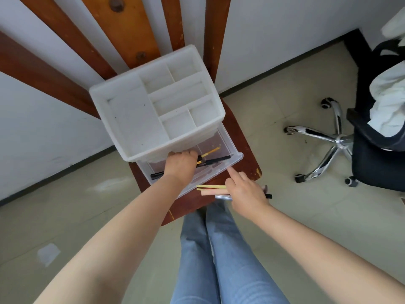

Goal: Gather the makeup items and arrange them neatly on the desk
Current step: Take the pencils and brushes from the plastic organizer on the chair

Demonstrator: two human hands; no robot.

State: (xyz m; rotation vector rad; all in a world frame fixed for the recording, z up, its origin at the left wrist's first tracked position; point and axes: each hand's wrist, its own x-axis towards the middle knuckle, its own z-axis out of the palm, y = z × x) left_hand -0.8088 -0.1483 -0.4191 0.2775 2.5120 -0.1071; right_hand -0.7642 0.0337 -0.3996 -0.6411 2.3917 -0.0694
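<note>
A white plastic makeup organizer (131,110) with empty top compartments stands on a brown wooden chair seat (238,137). Its clear lower drawer (225,163) is pulled out. Inside lie a black pencil (217,160) and a thin yellow brush (210,152). My left hand (179,166) reaches into the drawer, fingers curled down over the items; what it holds is hidden. My right hand (245,194) grips a bundle of makeup sticks (211,189), yellow, beige and silver, while its index finger touches the drawer's front rim.
The chair's wooden back slats (122,29) rise behind the organizer. A black office chair (372,137) with a chrome wheeled base and white cloth stands at the right. My legs in blue jeans (214,249) are below, on a pale tiled floor.
</note>
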